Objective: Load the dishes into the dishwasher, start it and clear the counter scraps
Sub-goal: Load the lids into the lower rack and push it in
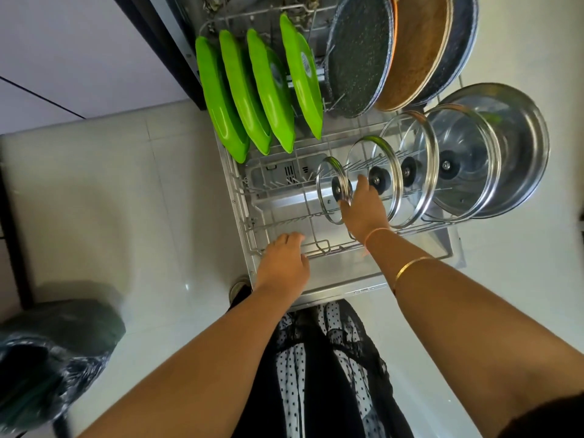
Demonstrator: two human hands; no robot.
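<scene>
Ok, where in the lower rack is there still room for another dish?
Free: the near-left tines between the green plates, the smallest lid and the left hand. Crowded: the right side, filled with lids and pans; the right hand is among the lids.

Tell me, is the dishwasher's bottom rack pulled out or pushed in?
Pulled out: the rack sits over the lowered door, its green plates and glass lids fully exposed.

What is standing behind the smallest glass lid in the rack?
Behind the smallest glass lid stand three bigger glass lids, then a steel lid. The right hand covers their lower edges.
</scene>
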